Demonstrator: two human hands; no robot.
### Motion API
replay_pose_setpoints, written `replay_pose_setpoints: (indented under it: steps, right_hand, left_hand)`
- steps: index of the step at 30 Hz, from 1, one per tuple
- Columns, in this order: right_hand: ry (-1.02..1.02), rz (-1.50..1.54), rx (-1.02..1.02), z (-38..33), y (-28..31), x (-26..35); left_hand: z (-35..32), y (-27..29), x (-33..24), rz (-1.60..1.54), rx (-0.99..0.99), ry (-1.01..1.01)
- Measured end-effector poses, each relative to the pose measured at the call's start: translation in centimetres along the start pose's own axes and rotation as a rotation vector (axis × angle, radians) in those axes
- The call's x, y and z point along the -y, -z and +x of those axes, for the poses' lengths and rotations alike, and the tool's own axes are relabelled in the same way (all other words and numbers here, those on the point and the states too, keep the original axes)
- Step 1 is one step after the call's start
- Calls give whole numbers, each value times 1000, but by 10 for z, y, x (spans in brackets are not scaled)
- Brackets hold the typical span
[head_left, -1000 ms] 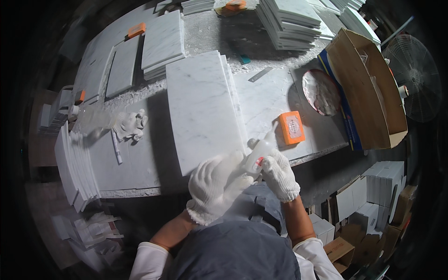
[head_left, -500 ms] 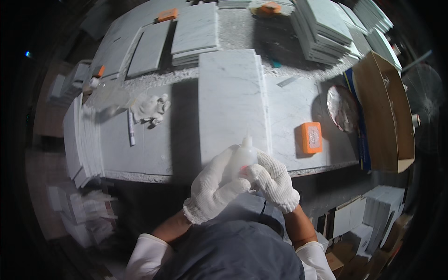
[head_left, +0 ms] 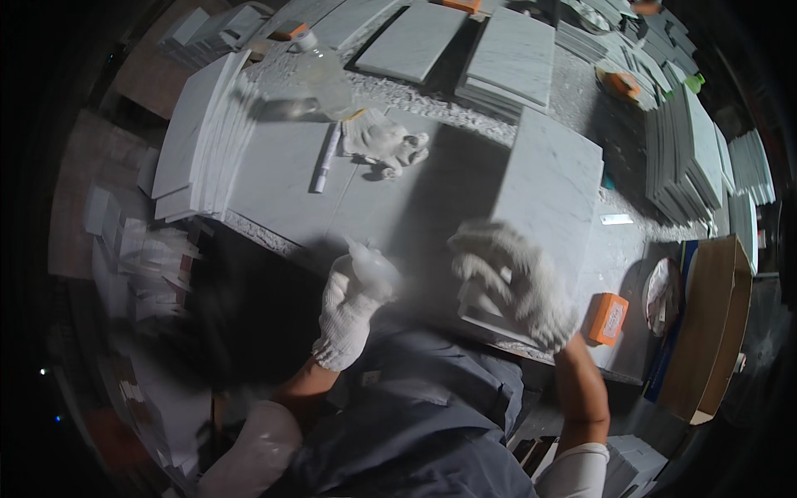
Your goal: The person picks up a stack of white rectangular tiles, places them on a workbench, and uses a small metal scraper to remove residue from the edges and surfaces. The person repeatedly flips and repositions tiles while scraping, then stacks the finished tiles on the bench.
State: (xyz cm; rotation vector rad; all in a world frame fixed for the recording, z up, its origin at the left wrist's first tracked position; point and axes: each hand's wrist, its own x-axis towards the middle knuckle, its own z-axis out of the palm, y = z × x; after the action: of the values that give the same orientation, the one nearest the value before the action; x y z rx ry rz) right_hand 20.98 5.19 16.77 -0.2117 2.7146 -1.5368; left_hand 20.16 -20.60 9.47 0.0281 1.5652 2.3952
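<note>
My left hand [head_left: 342,315], in a white knit glove, is closed around a translucent squeeze bottle [head_left: 375,272] with a narrow tip. It is off the table's front edge, with the tip slanting up and left. My right hand [head_left: 531,286], gloved the same way, is over the near end of a stack of white marble-look slabs [head_left: 552,162]. Its fingers look bent but are smeared by motion, so I cannot tell whether they touch the slab or hold anything. A loose white glove [head_left: 382,143] and a white marker pen [head_left: 329,158] lie left of this stack.
More slabs stand upright at the left [head_left: 195,137]; a stack [head_left: 685,158] stands at the right. An orange box [head_left: 608,319], a round foil-like dish [head_left: 662,297] and an open cardboard box [head_left: 714,324] line the right side. A clear bottle [head_left: 322,75] is at the far left.
My hands have parted: the left moved left with the squeeze bottle, while the right let go of the bottle and moved over the slab stack. The view has swung left and tilted.
</note>
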Motion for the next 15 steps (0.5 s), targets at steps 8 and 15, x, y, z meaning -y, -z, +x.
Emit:
replay_pose_setpoints:
  steps: [8, 15]
  right_hand:
    - [-28, -588, -48, 146, -27, -49]
    - [14, -768, -12, 196, -65, -81]
  left_hand:
    - [10, 26, 4, -79, -201, 73]
    - [23, 35, -1, 11, -183, 175]
